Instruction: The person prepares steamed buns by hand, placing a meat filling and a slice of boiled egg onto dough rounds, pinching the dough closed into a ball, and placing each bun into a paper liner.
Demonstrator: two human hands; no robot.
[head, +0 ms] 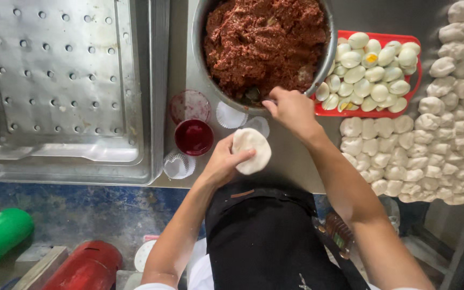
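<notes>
the left hand (222, 164) cradled a flattened dough round (252, 150) just above the near edge of the worktop (288, 156), its fingers clamped lightly on it, thumb across the top. the right hand (294, 110) reached to the rim of the metal bowl (326, 64) of reddish-brown minced filling (264, 40); its fingers were curled together at the rim, though whether they pinched any filling could not be told. to do this well, the round wanted to stay cupped and level, with a modest scoop placed at its centre. the round looked pale, smooth, soft and slightly oval. halved boiled eggs (371, 72) filled a red tray (385, 36) beside the bowl, and dough lumps (430, 139) lay to the right.
</notes>
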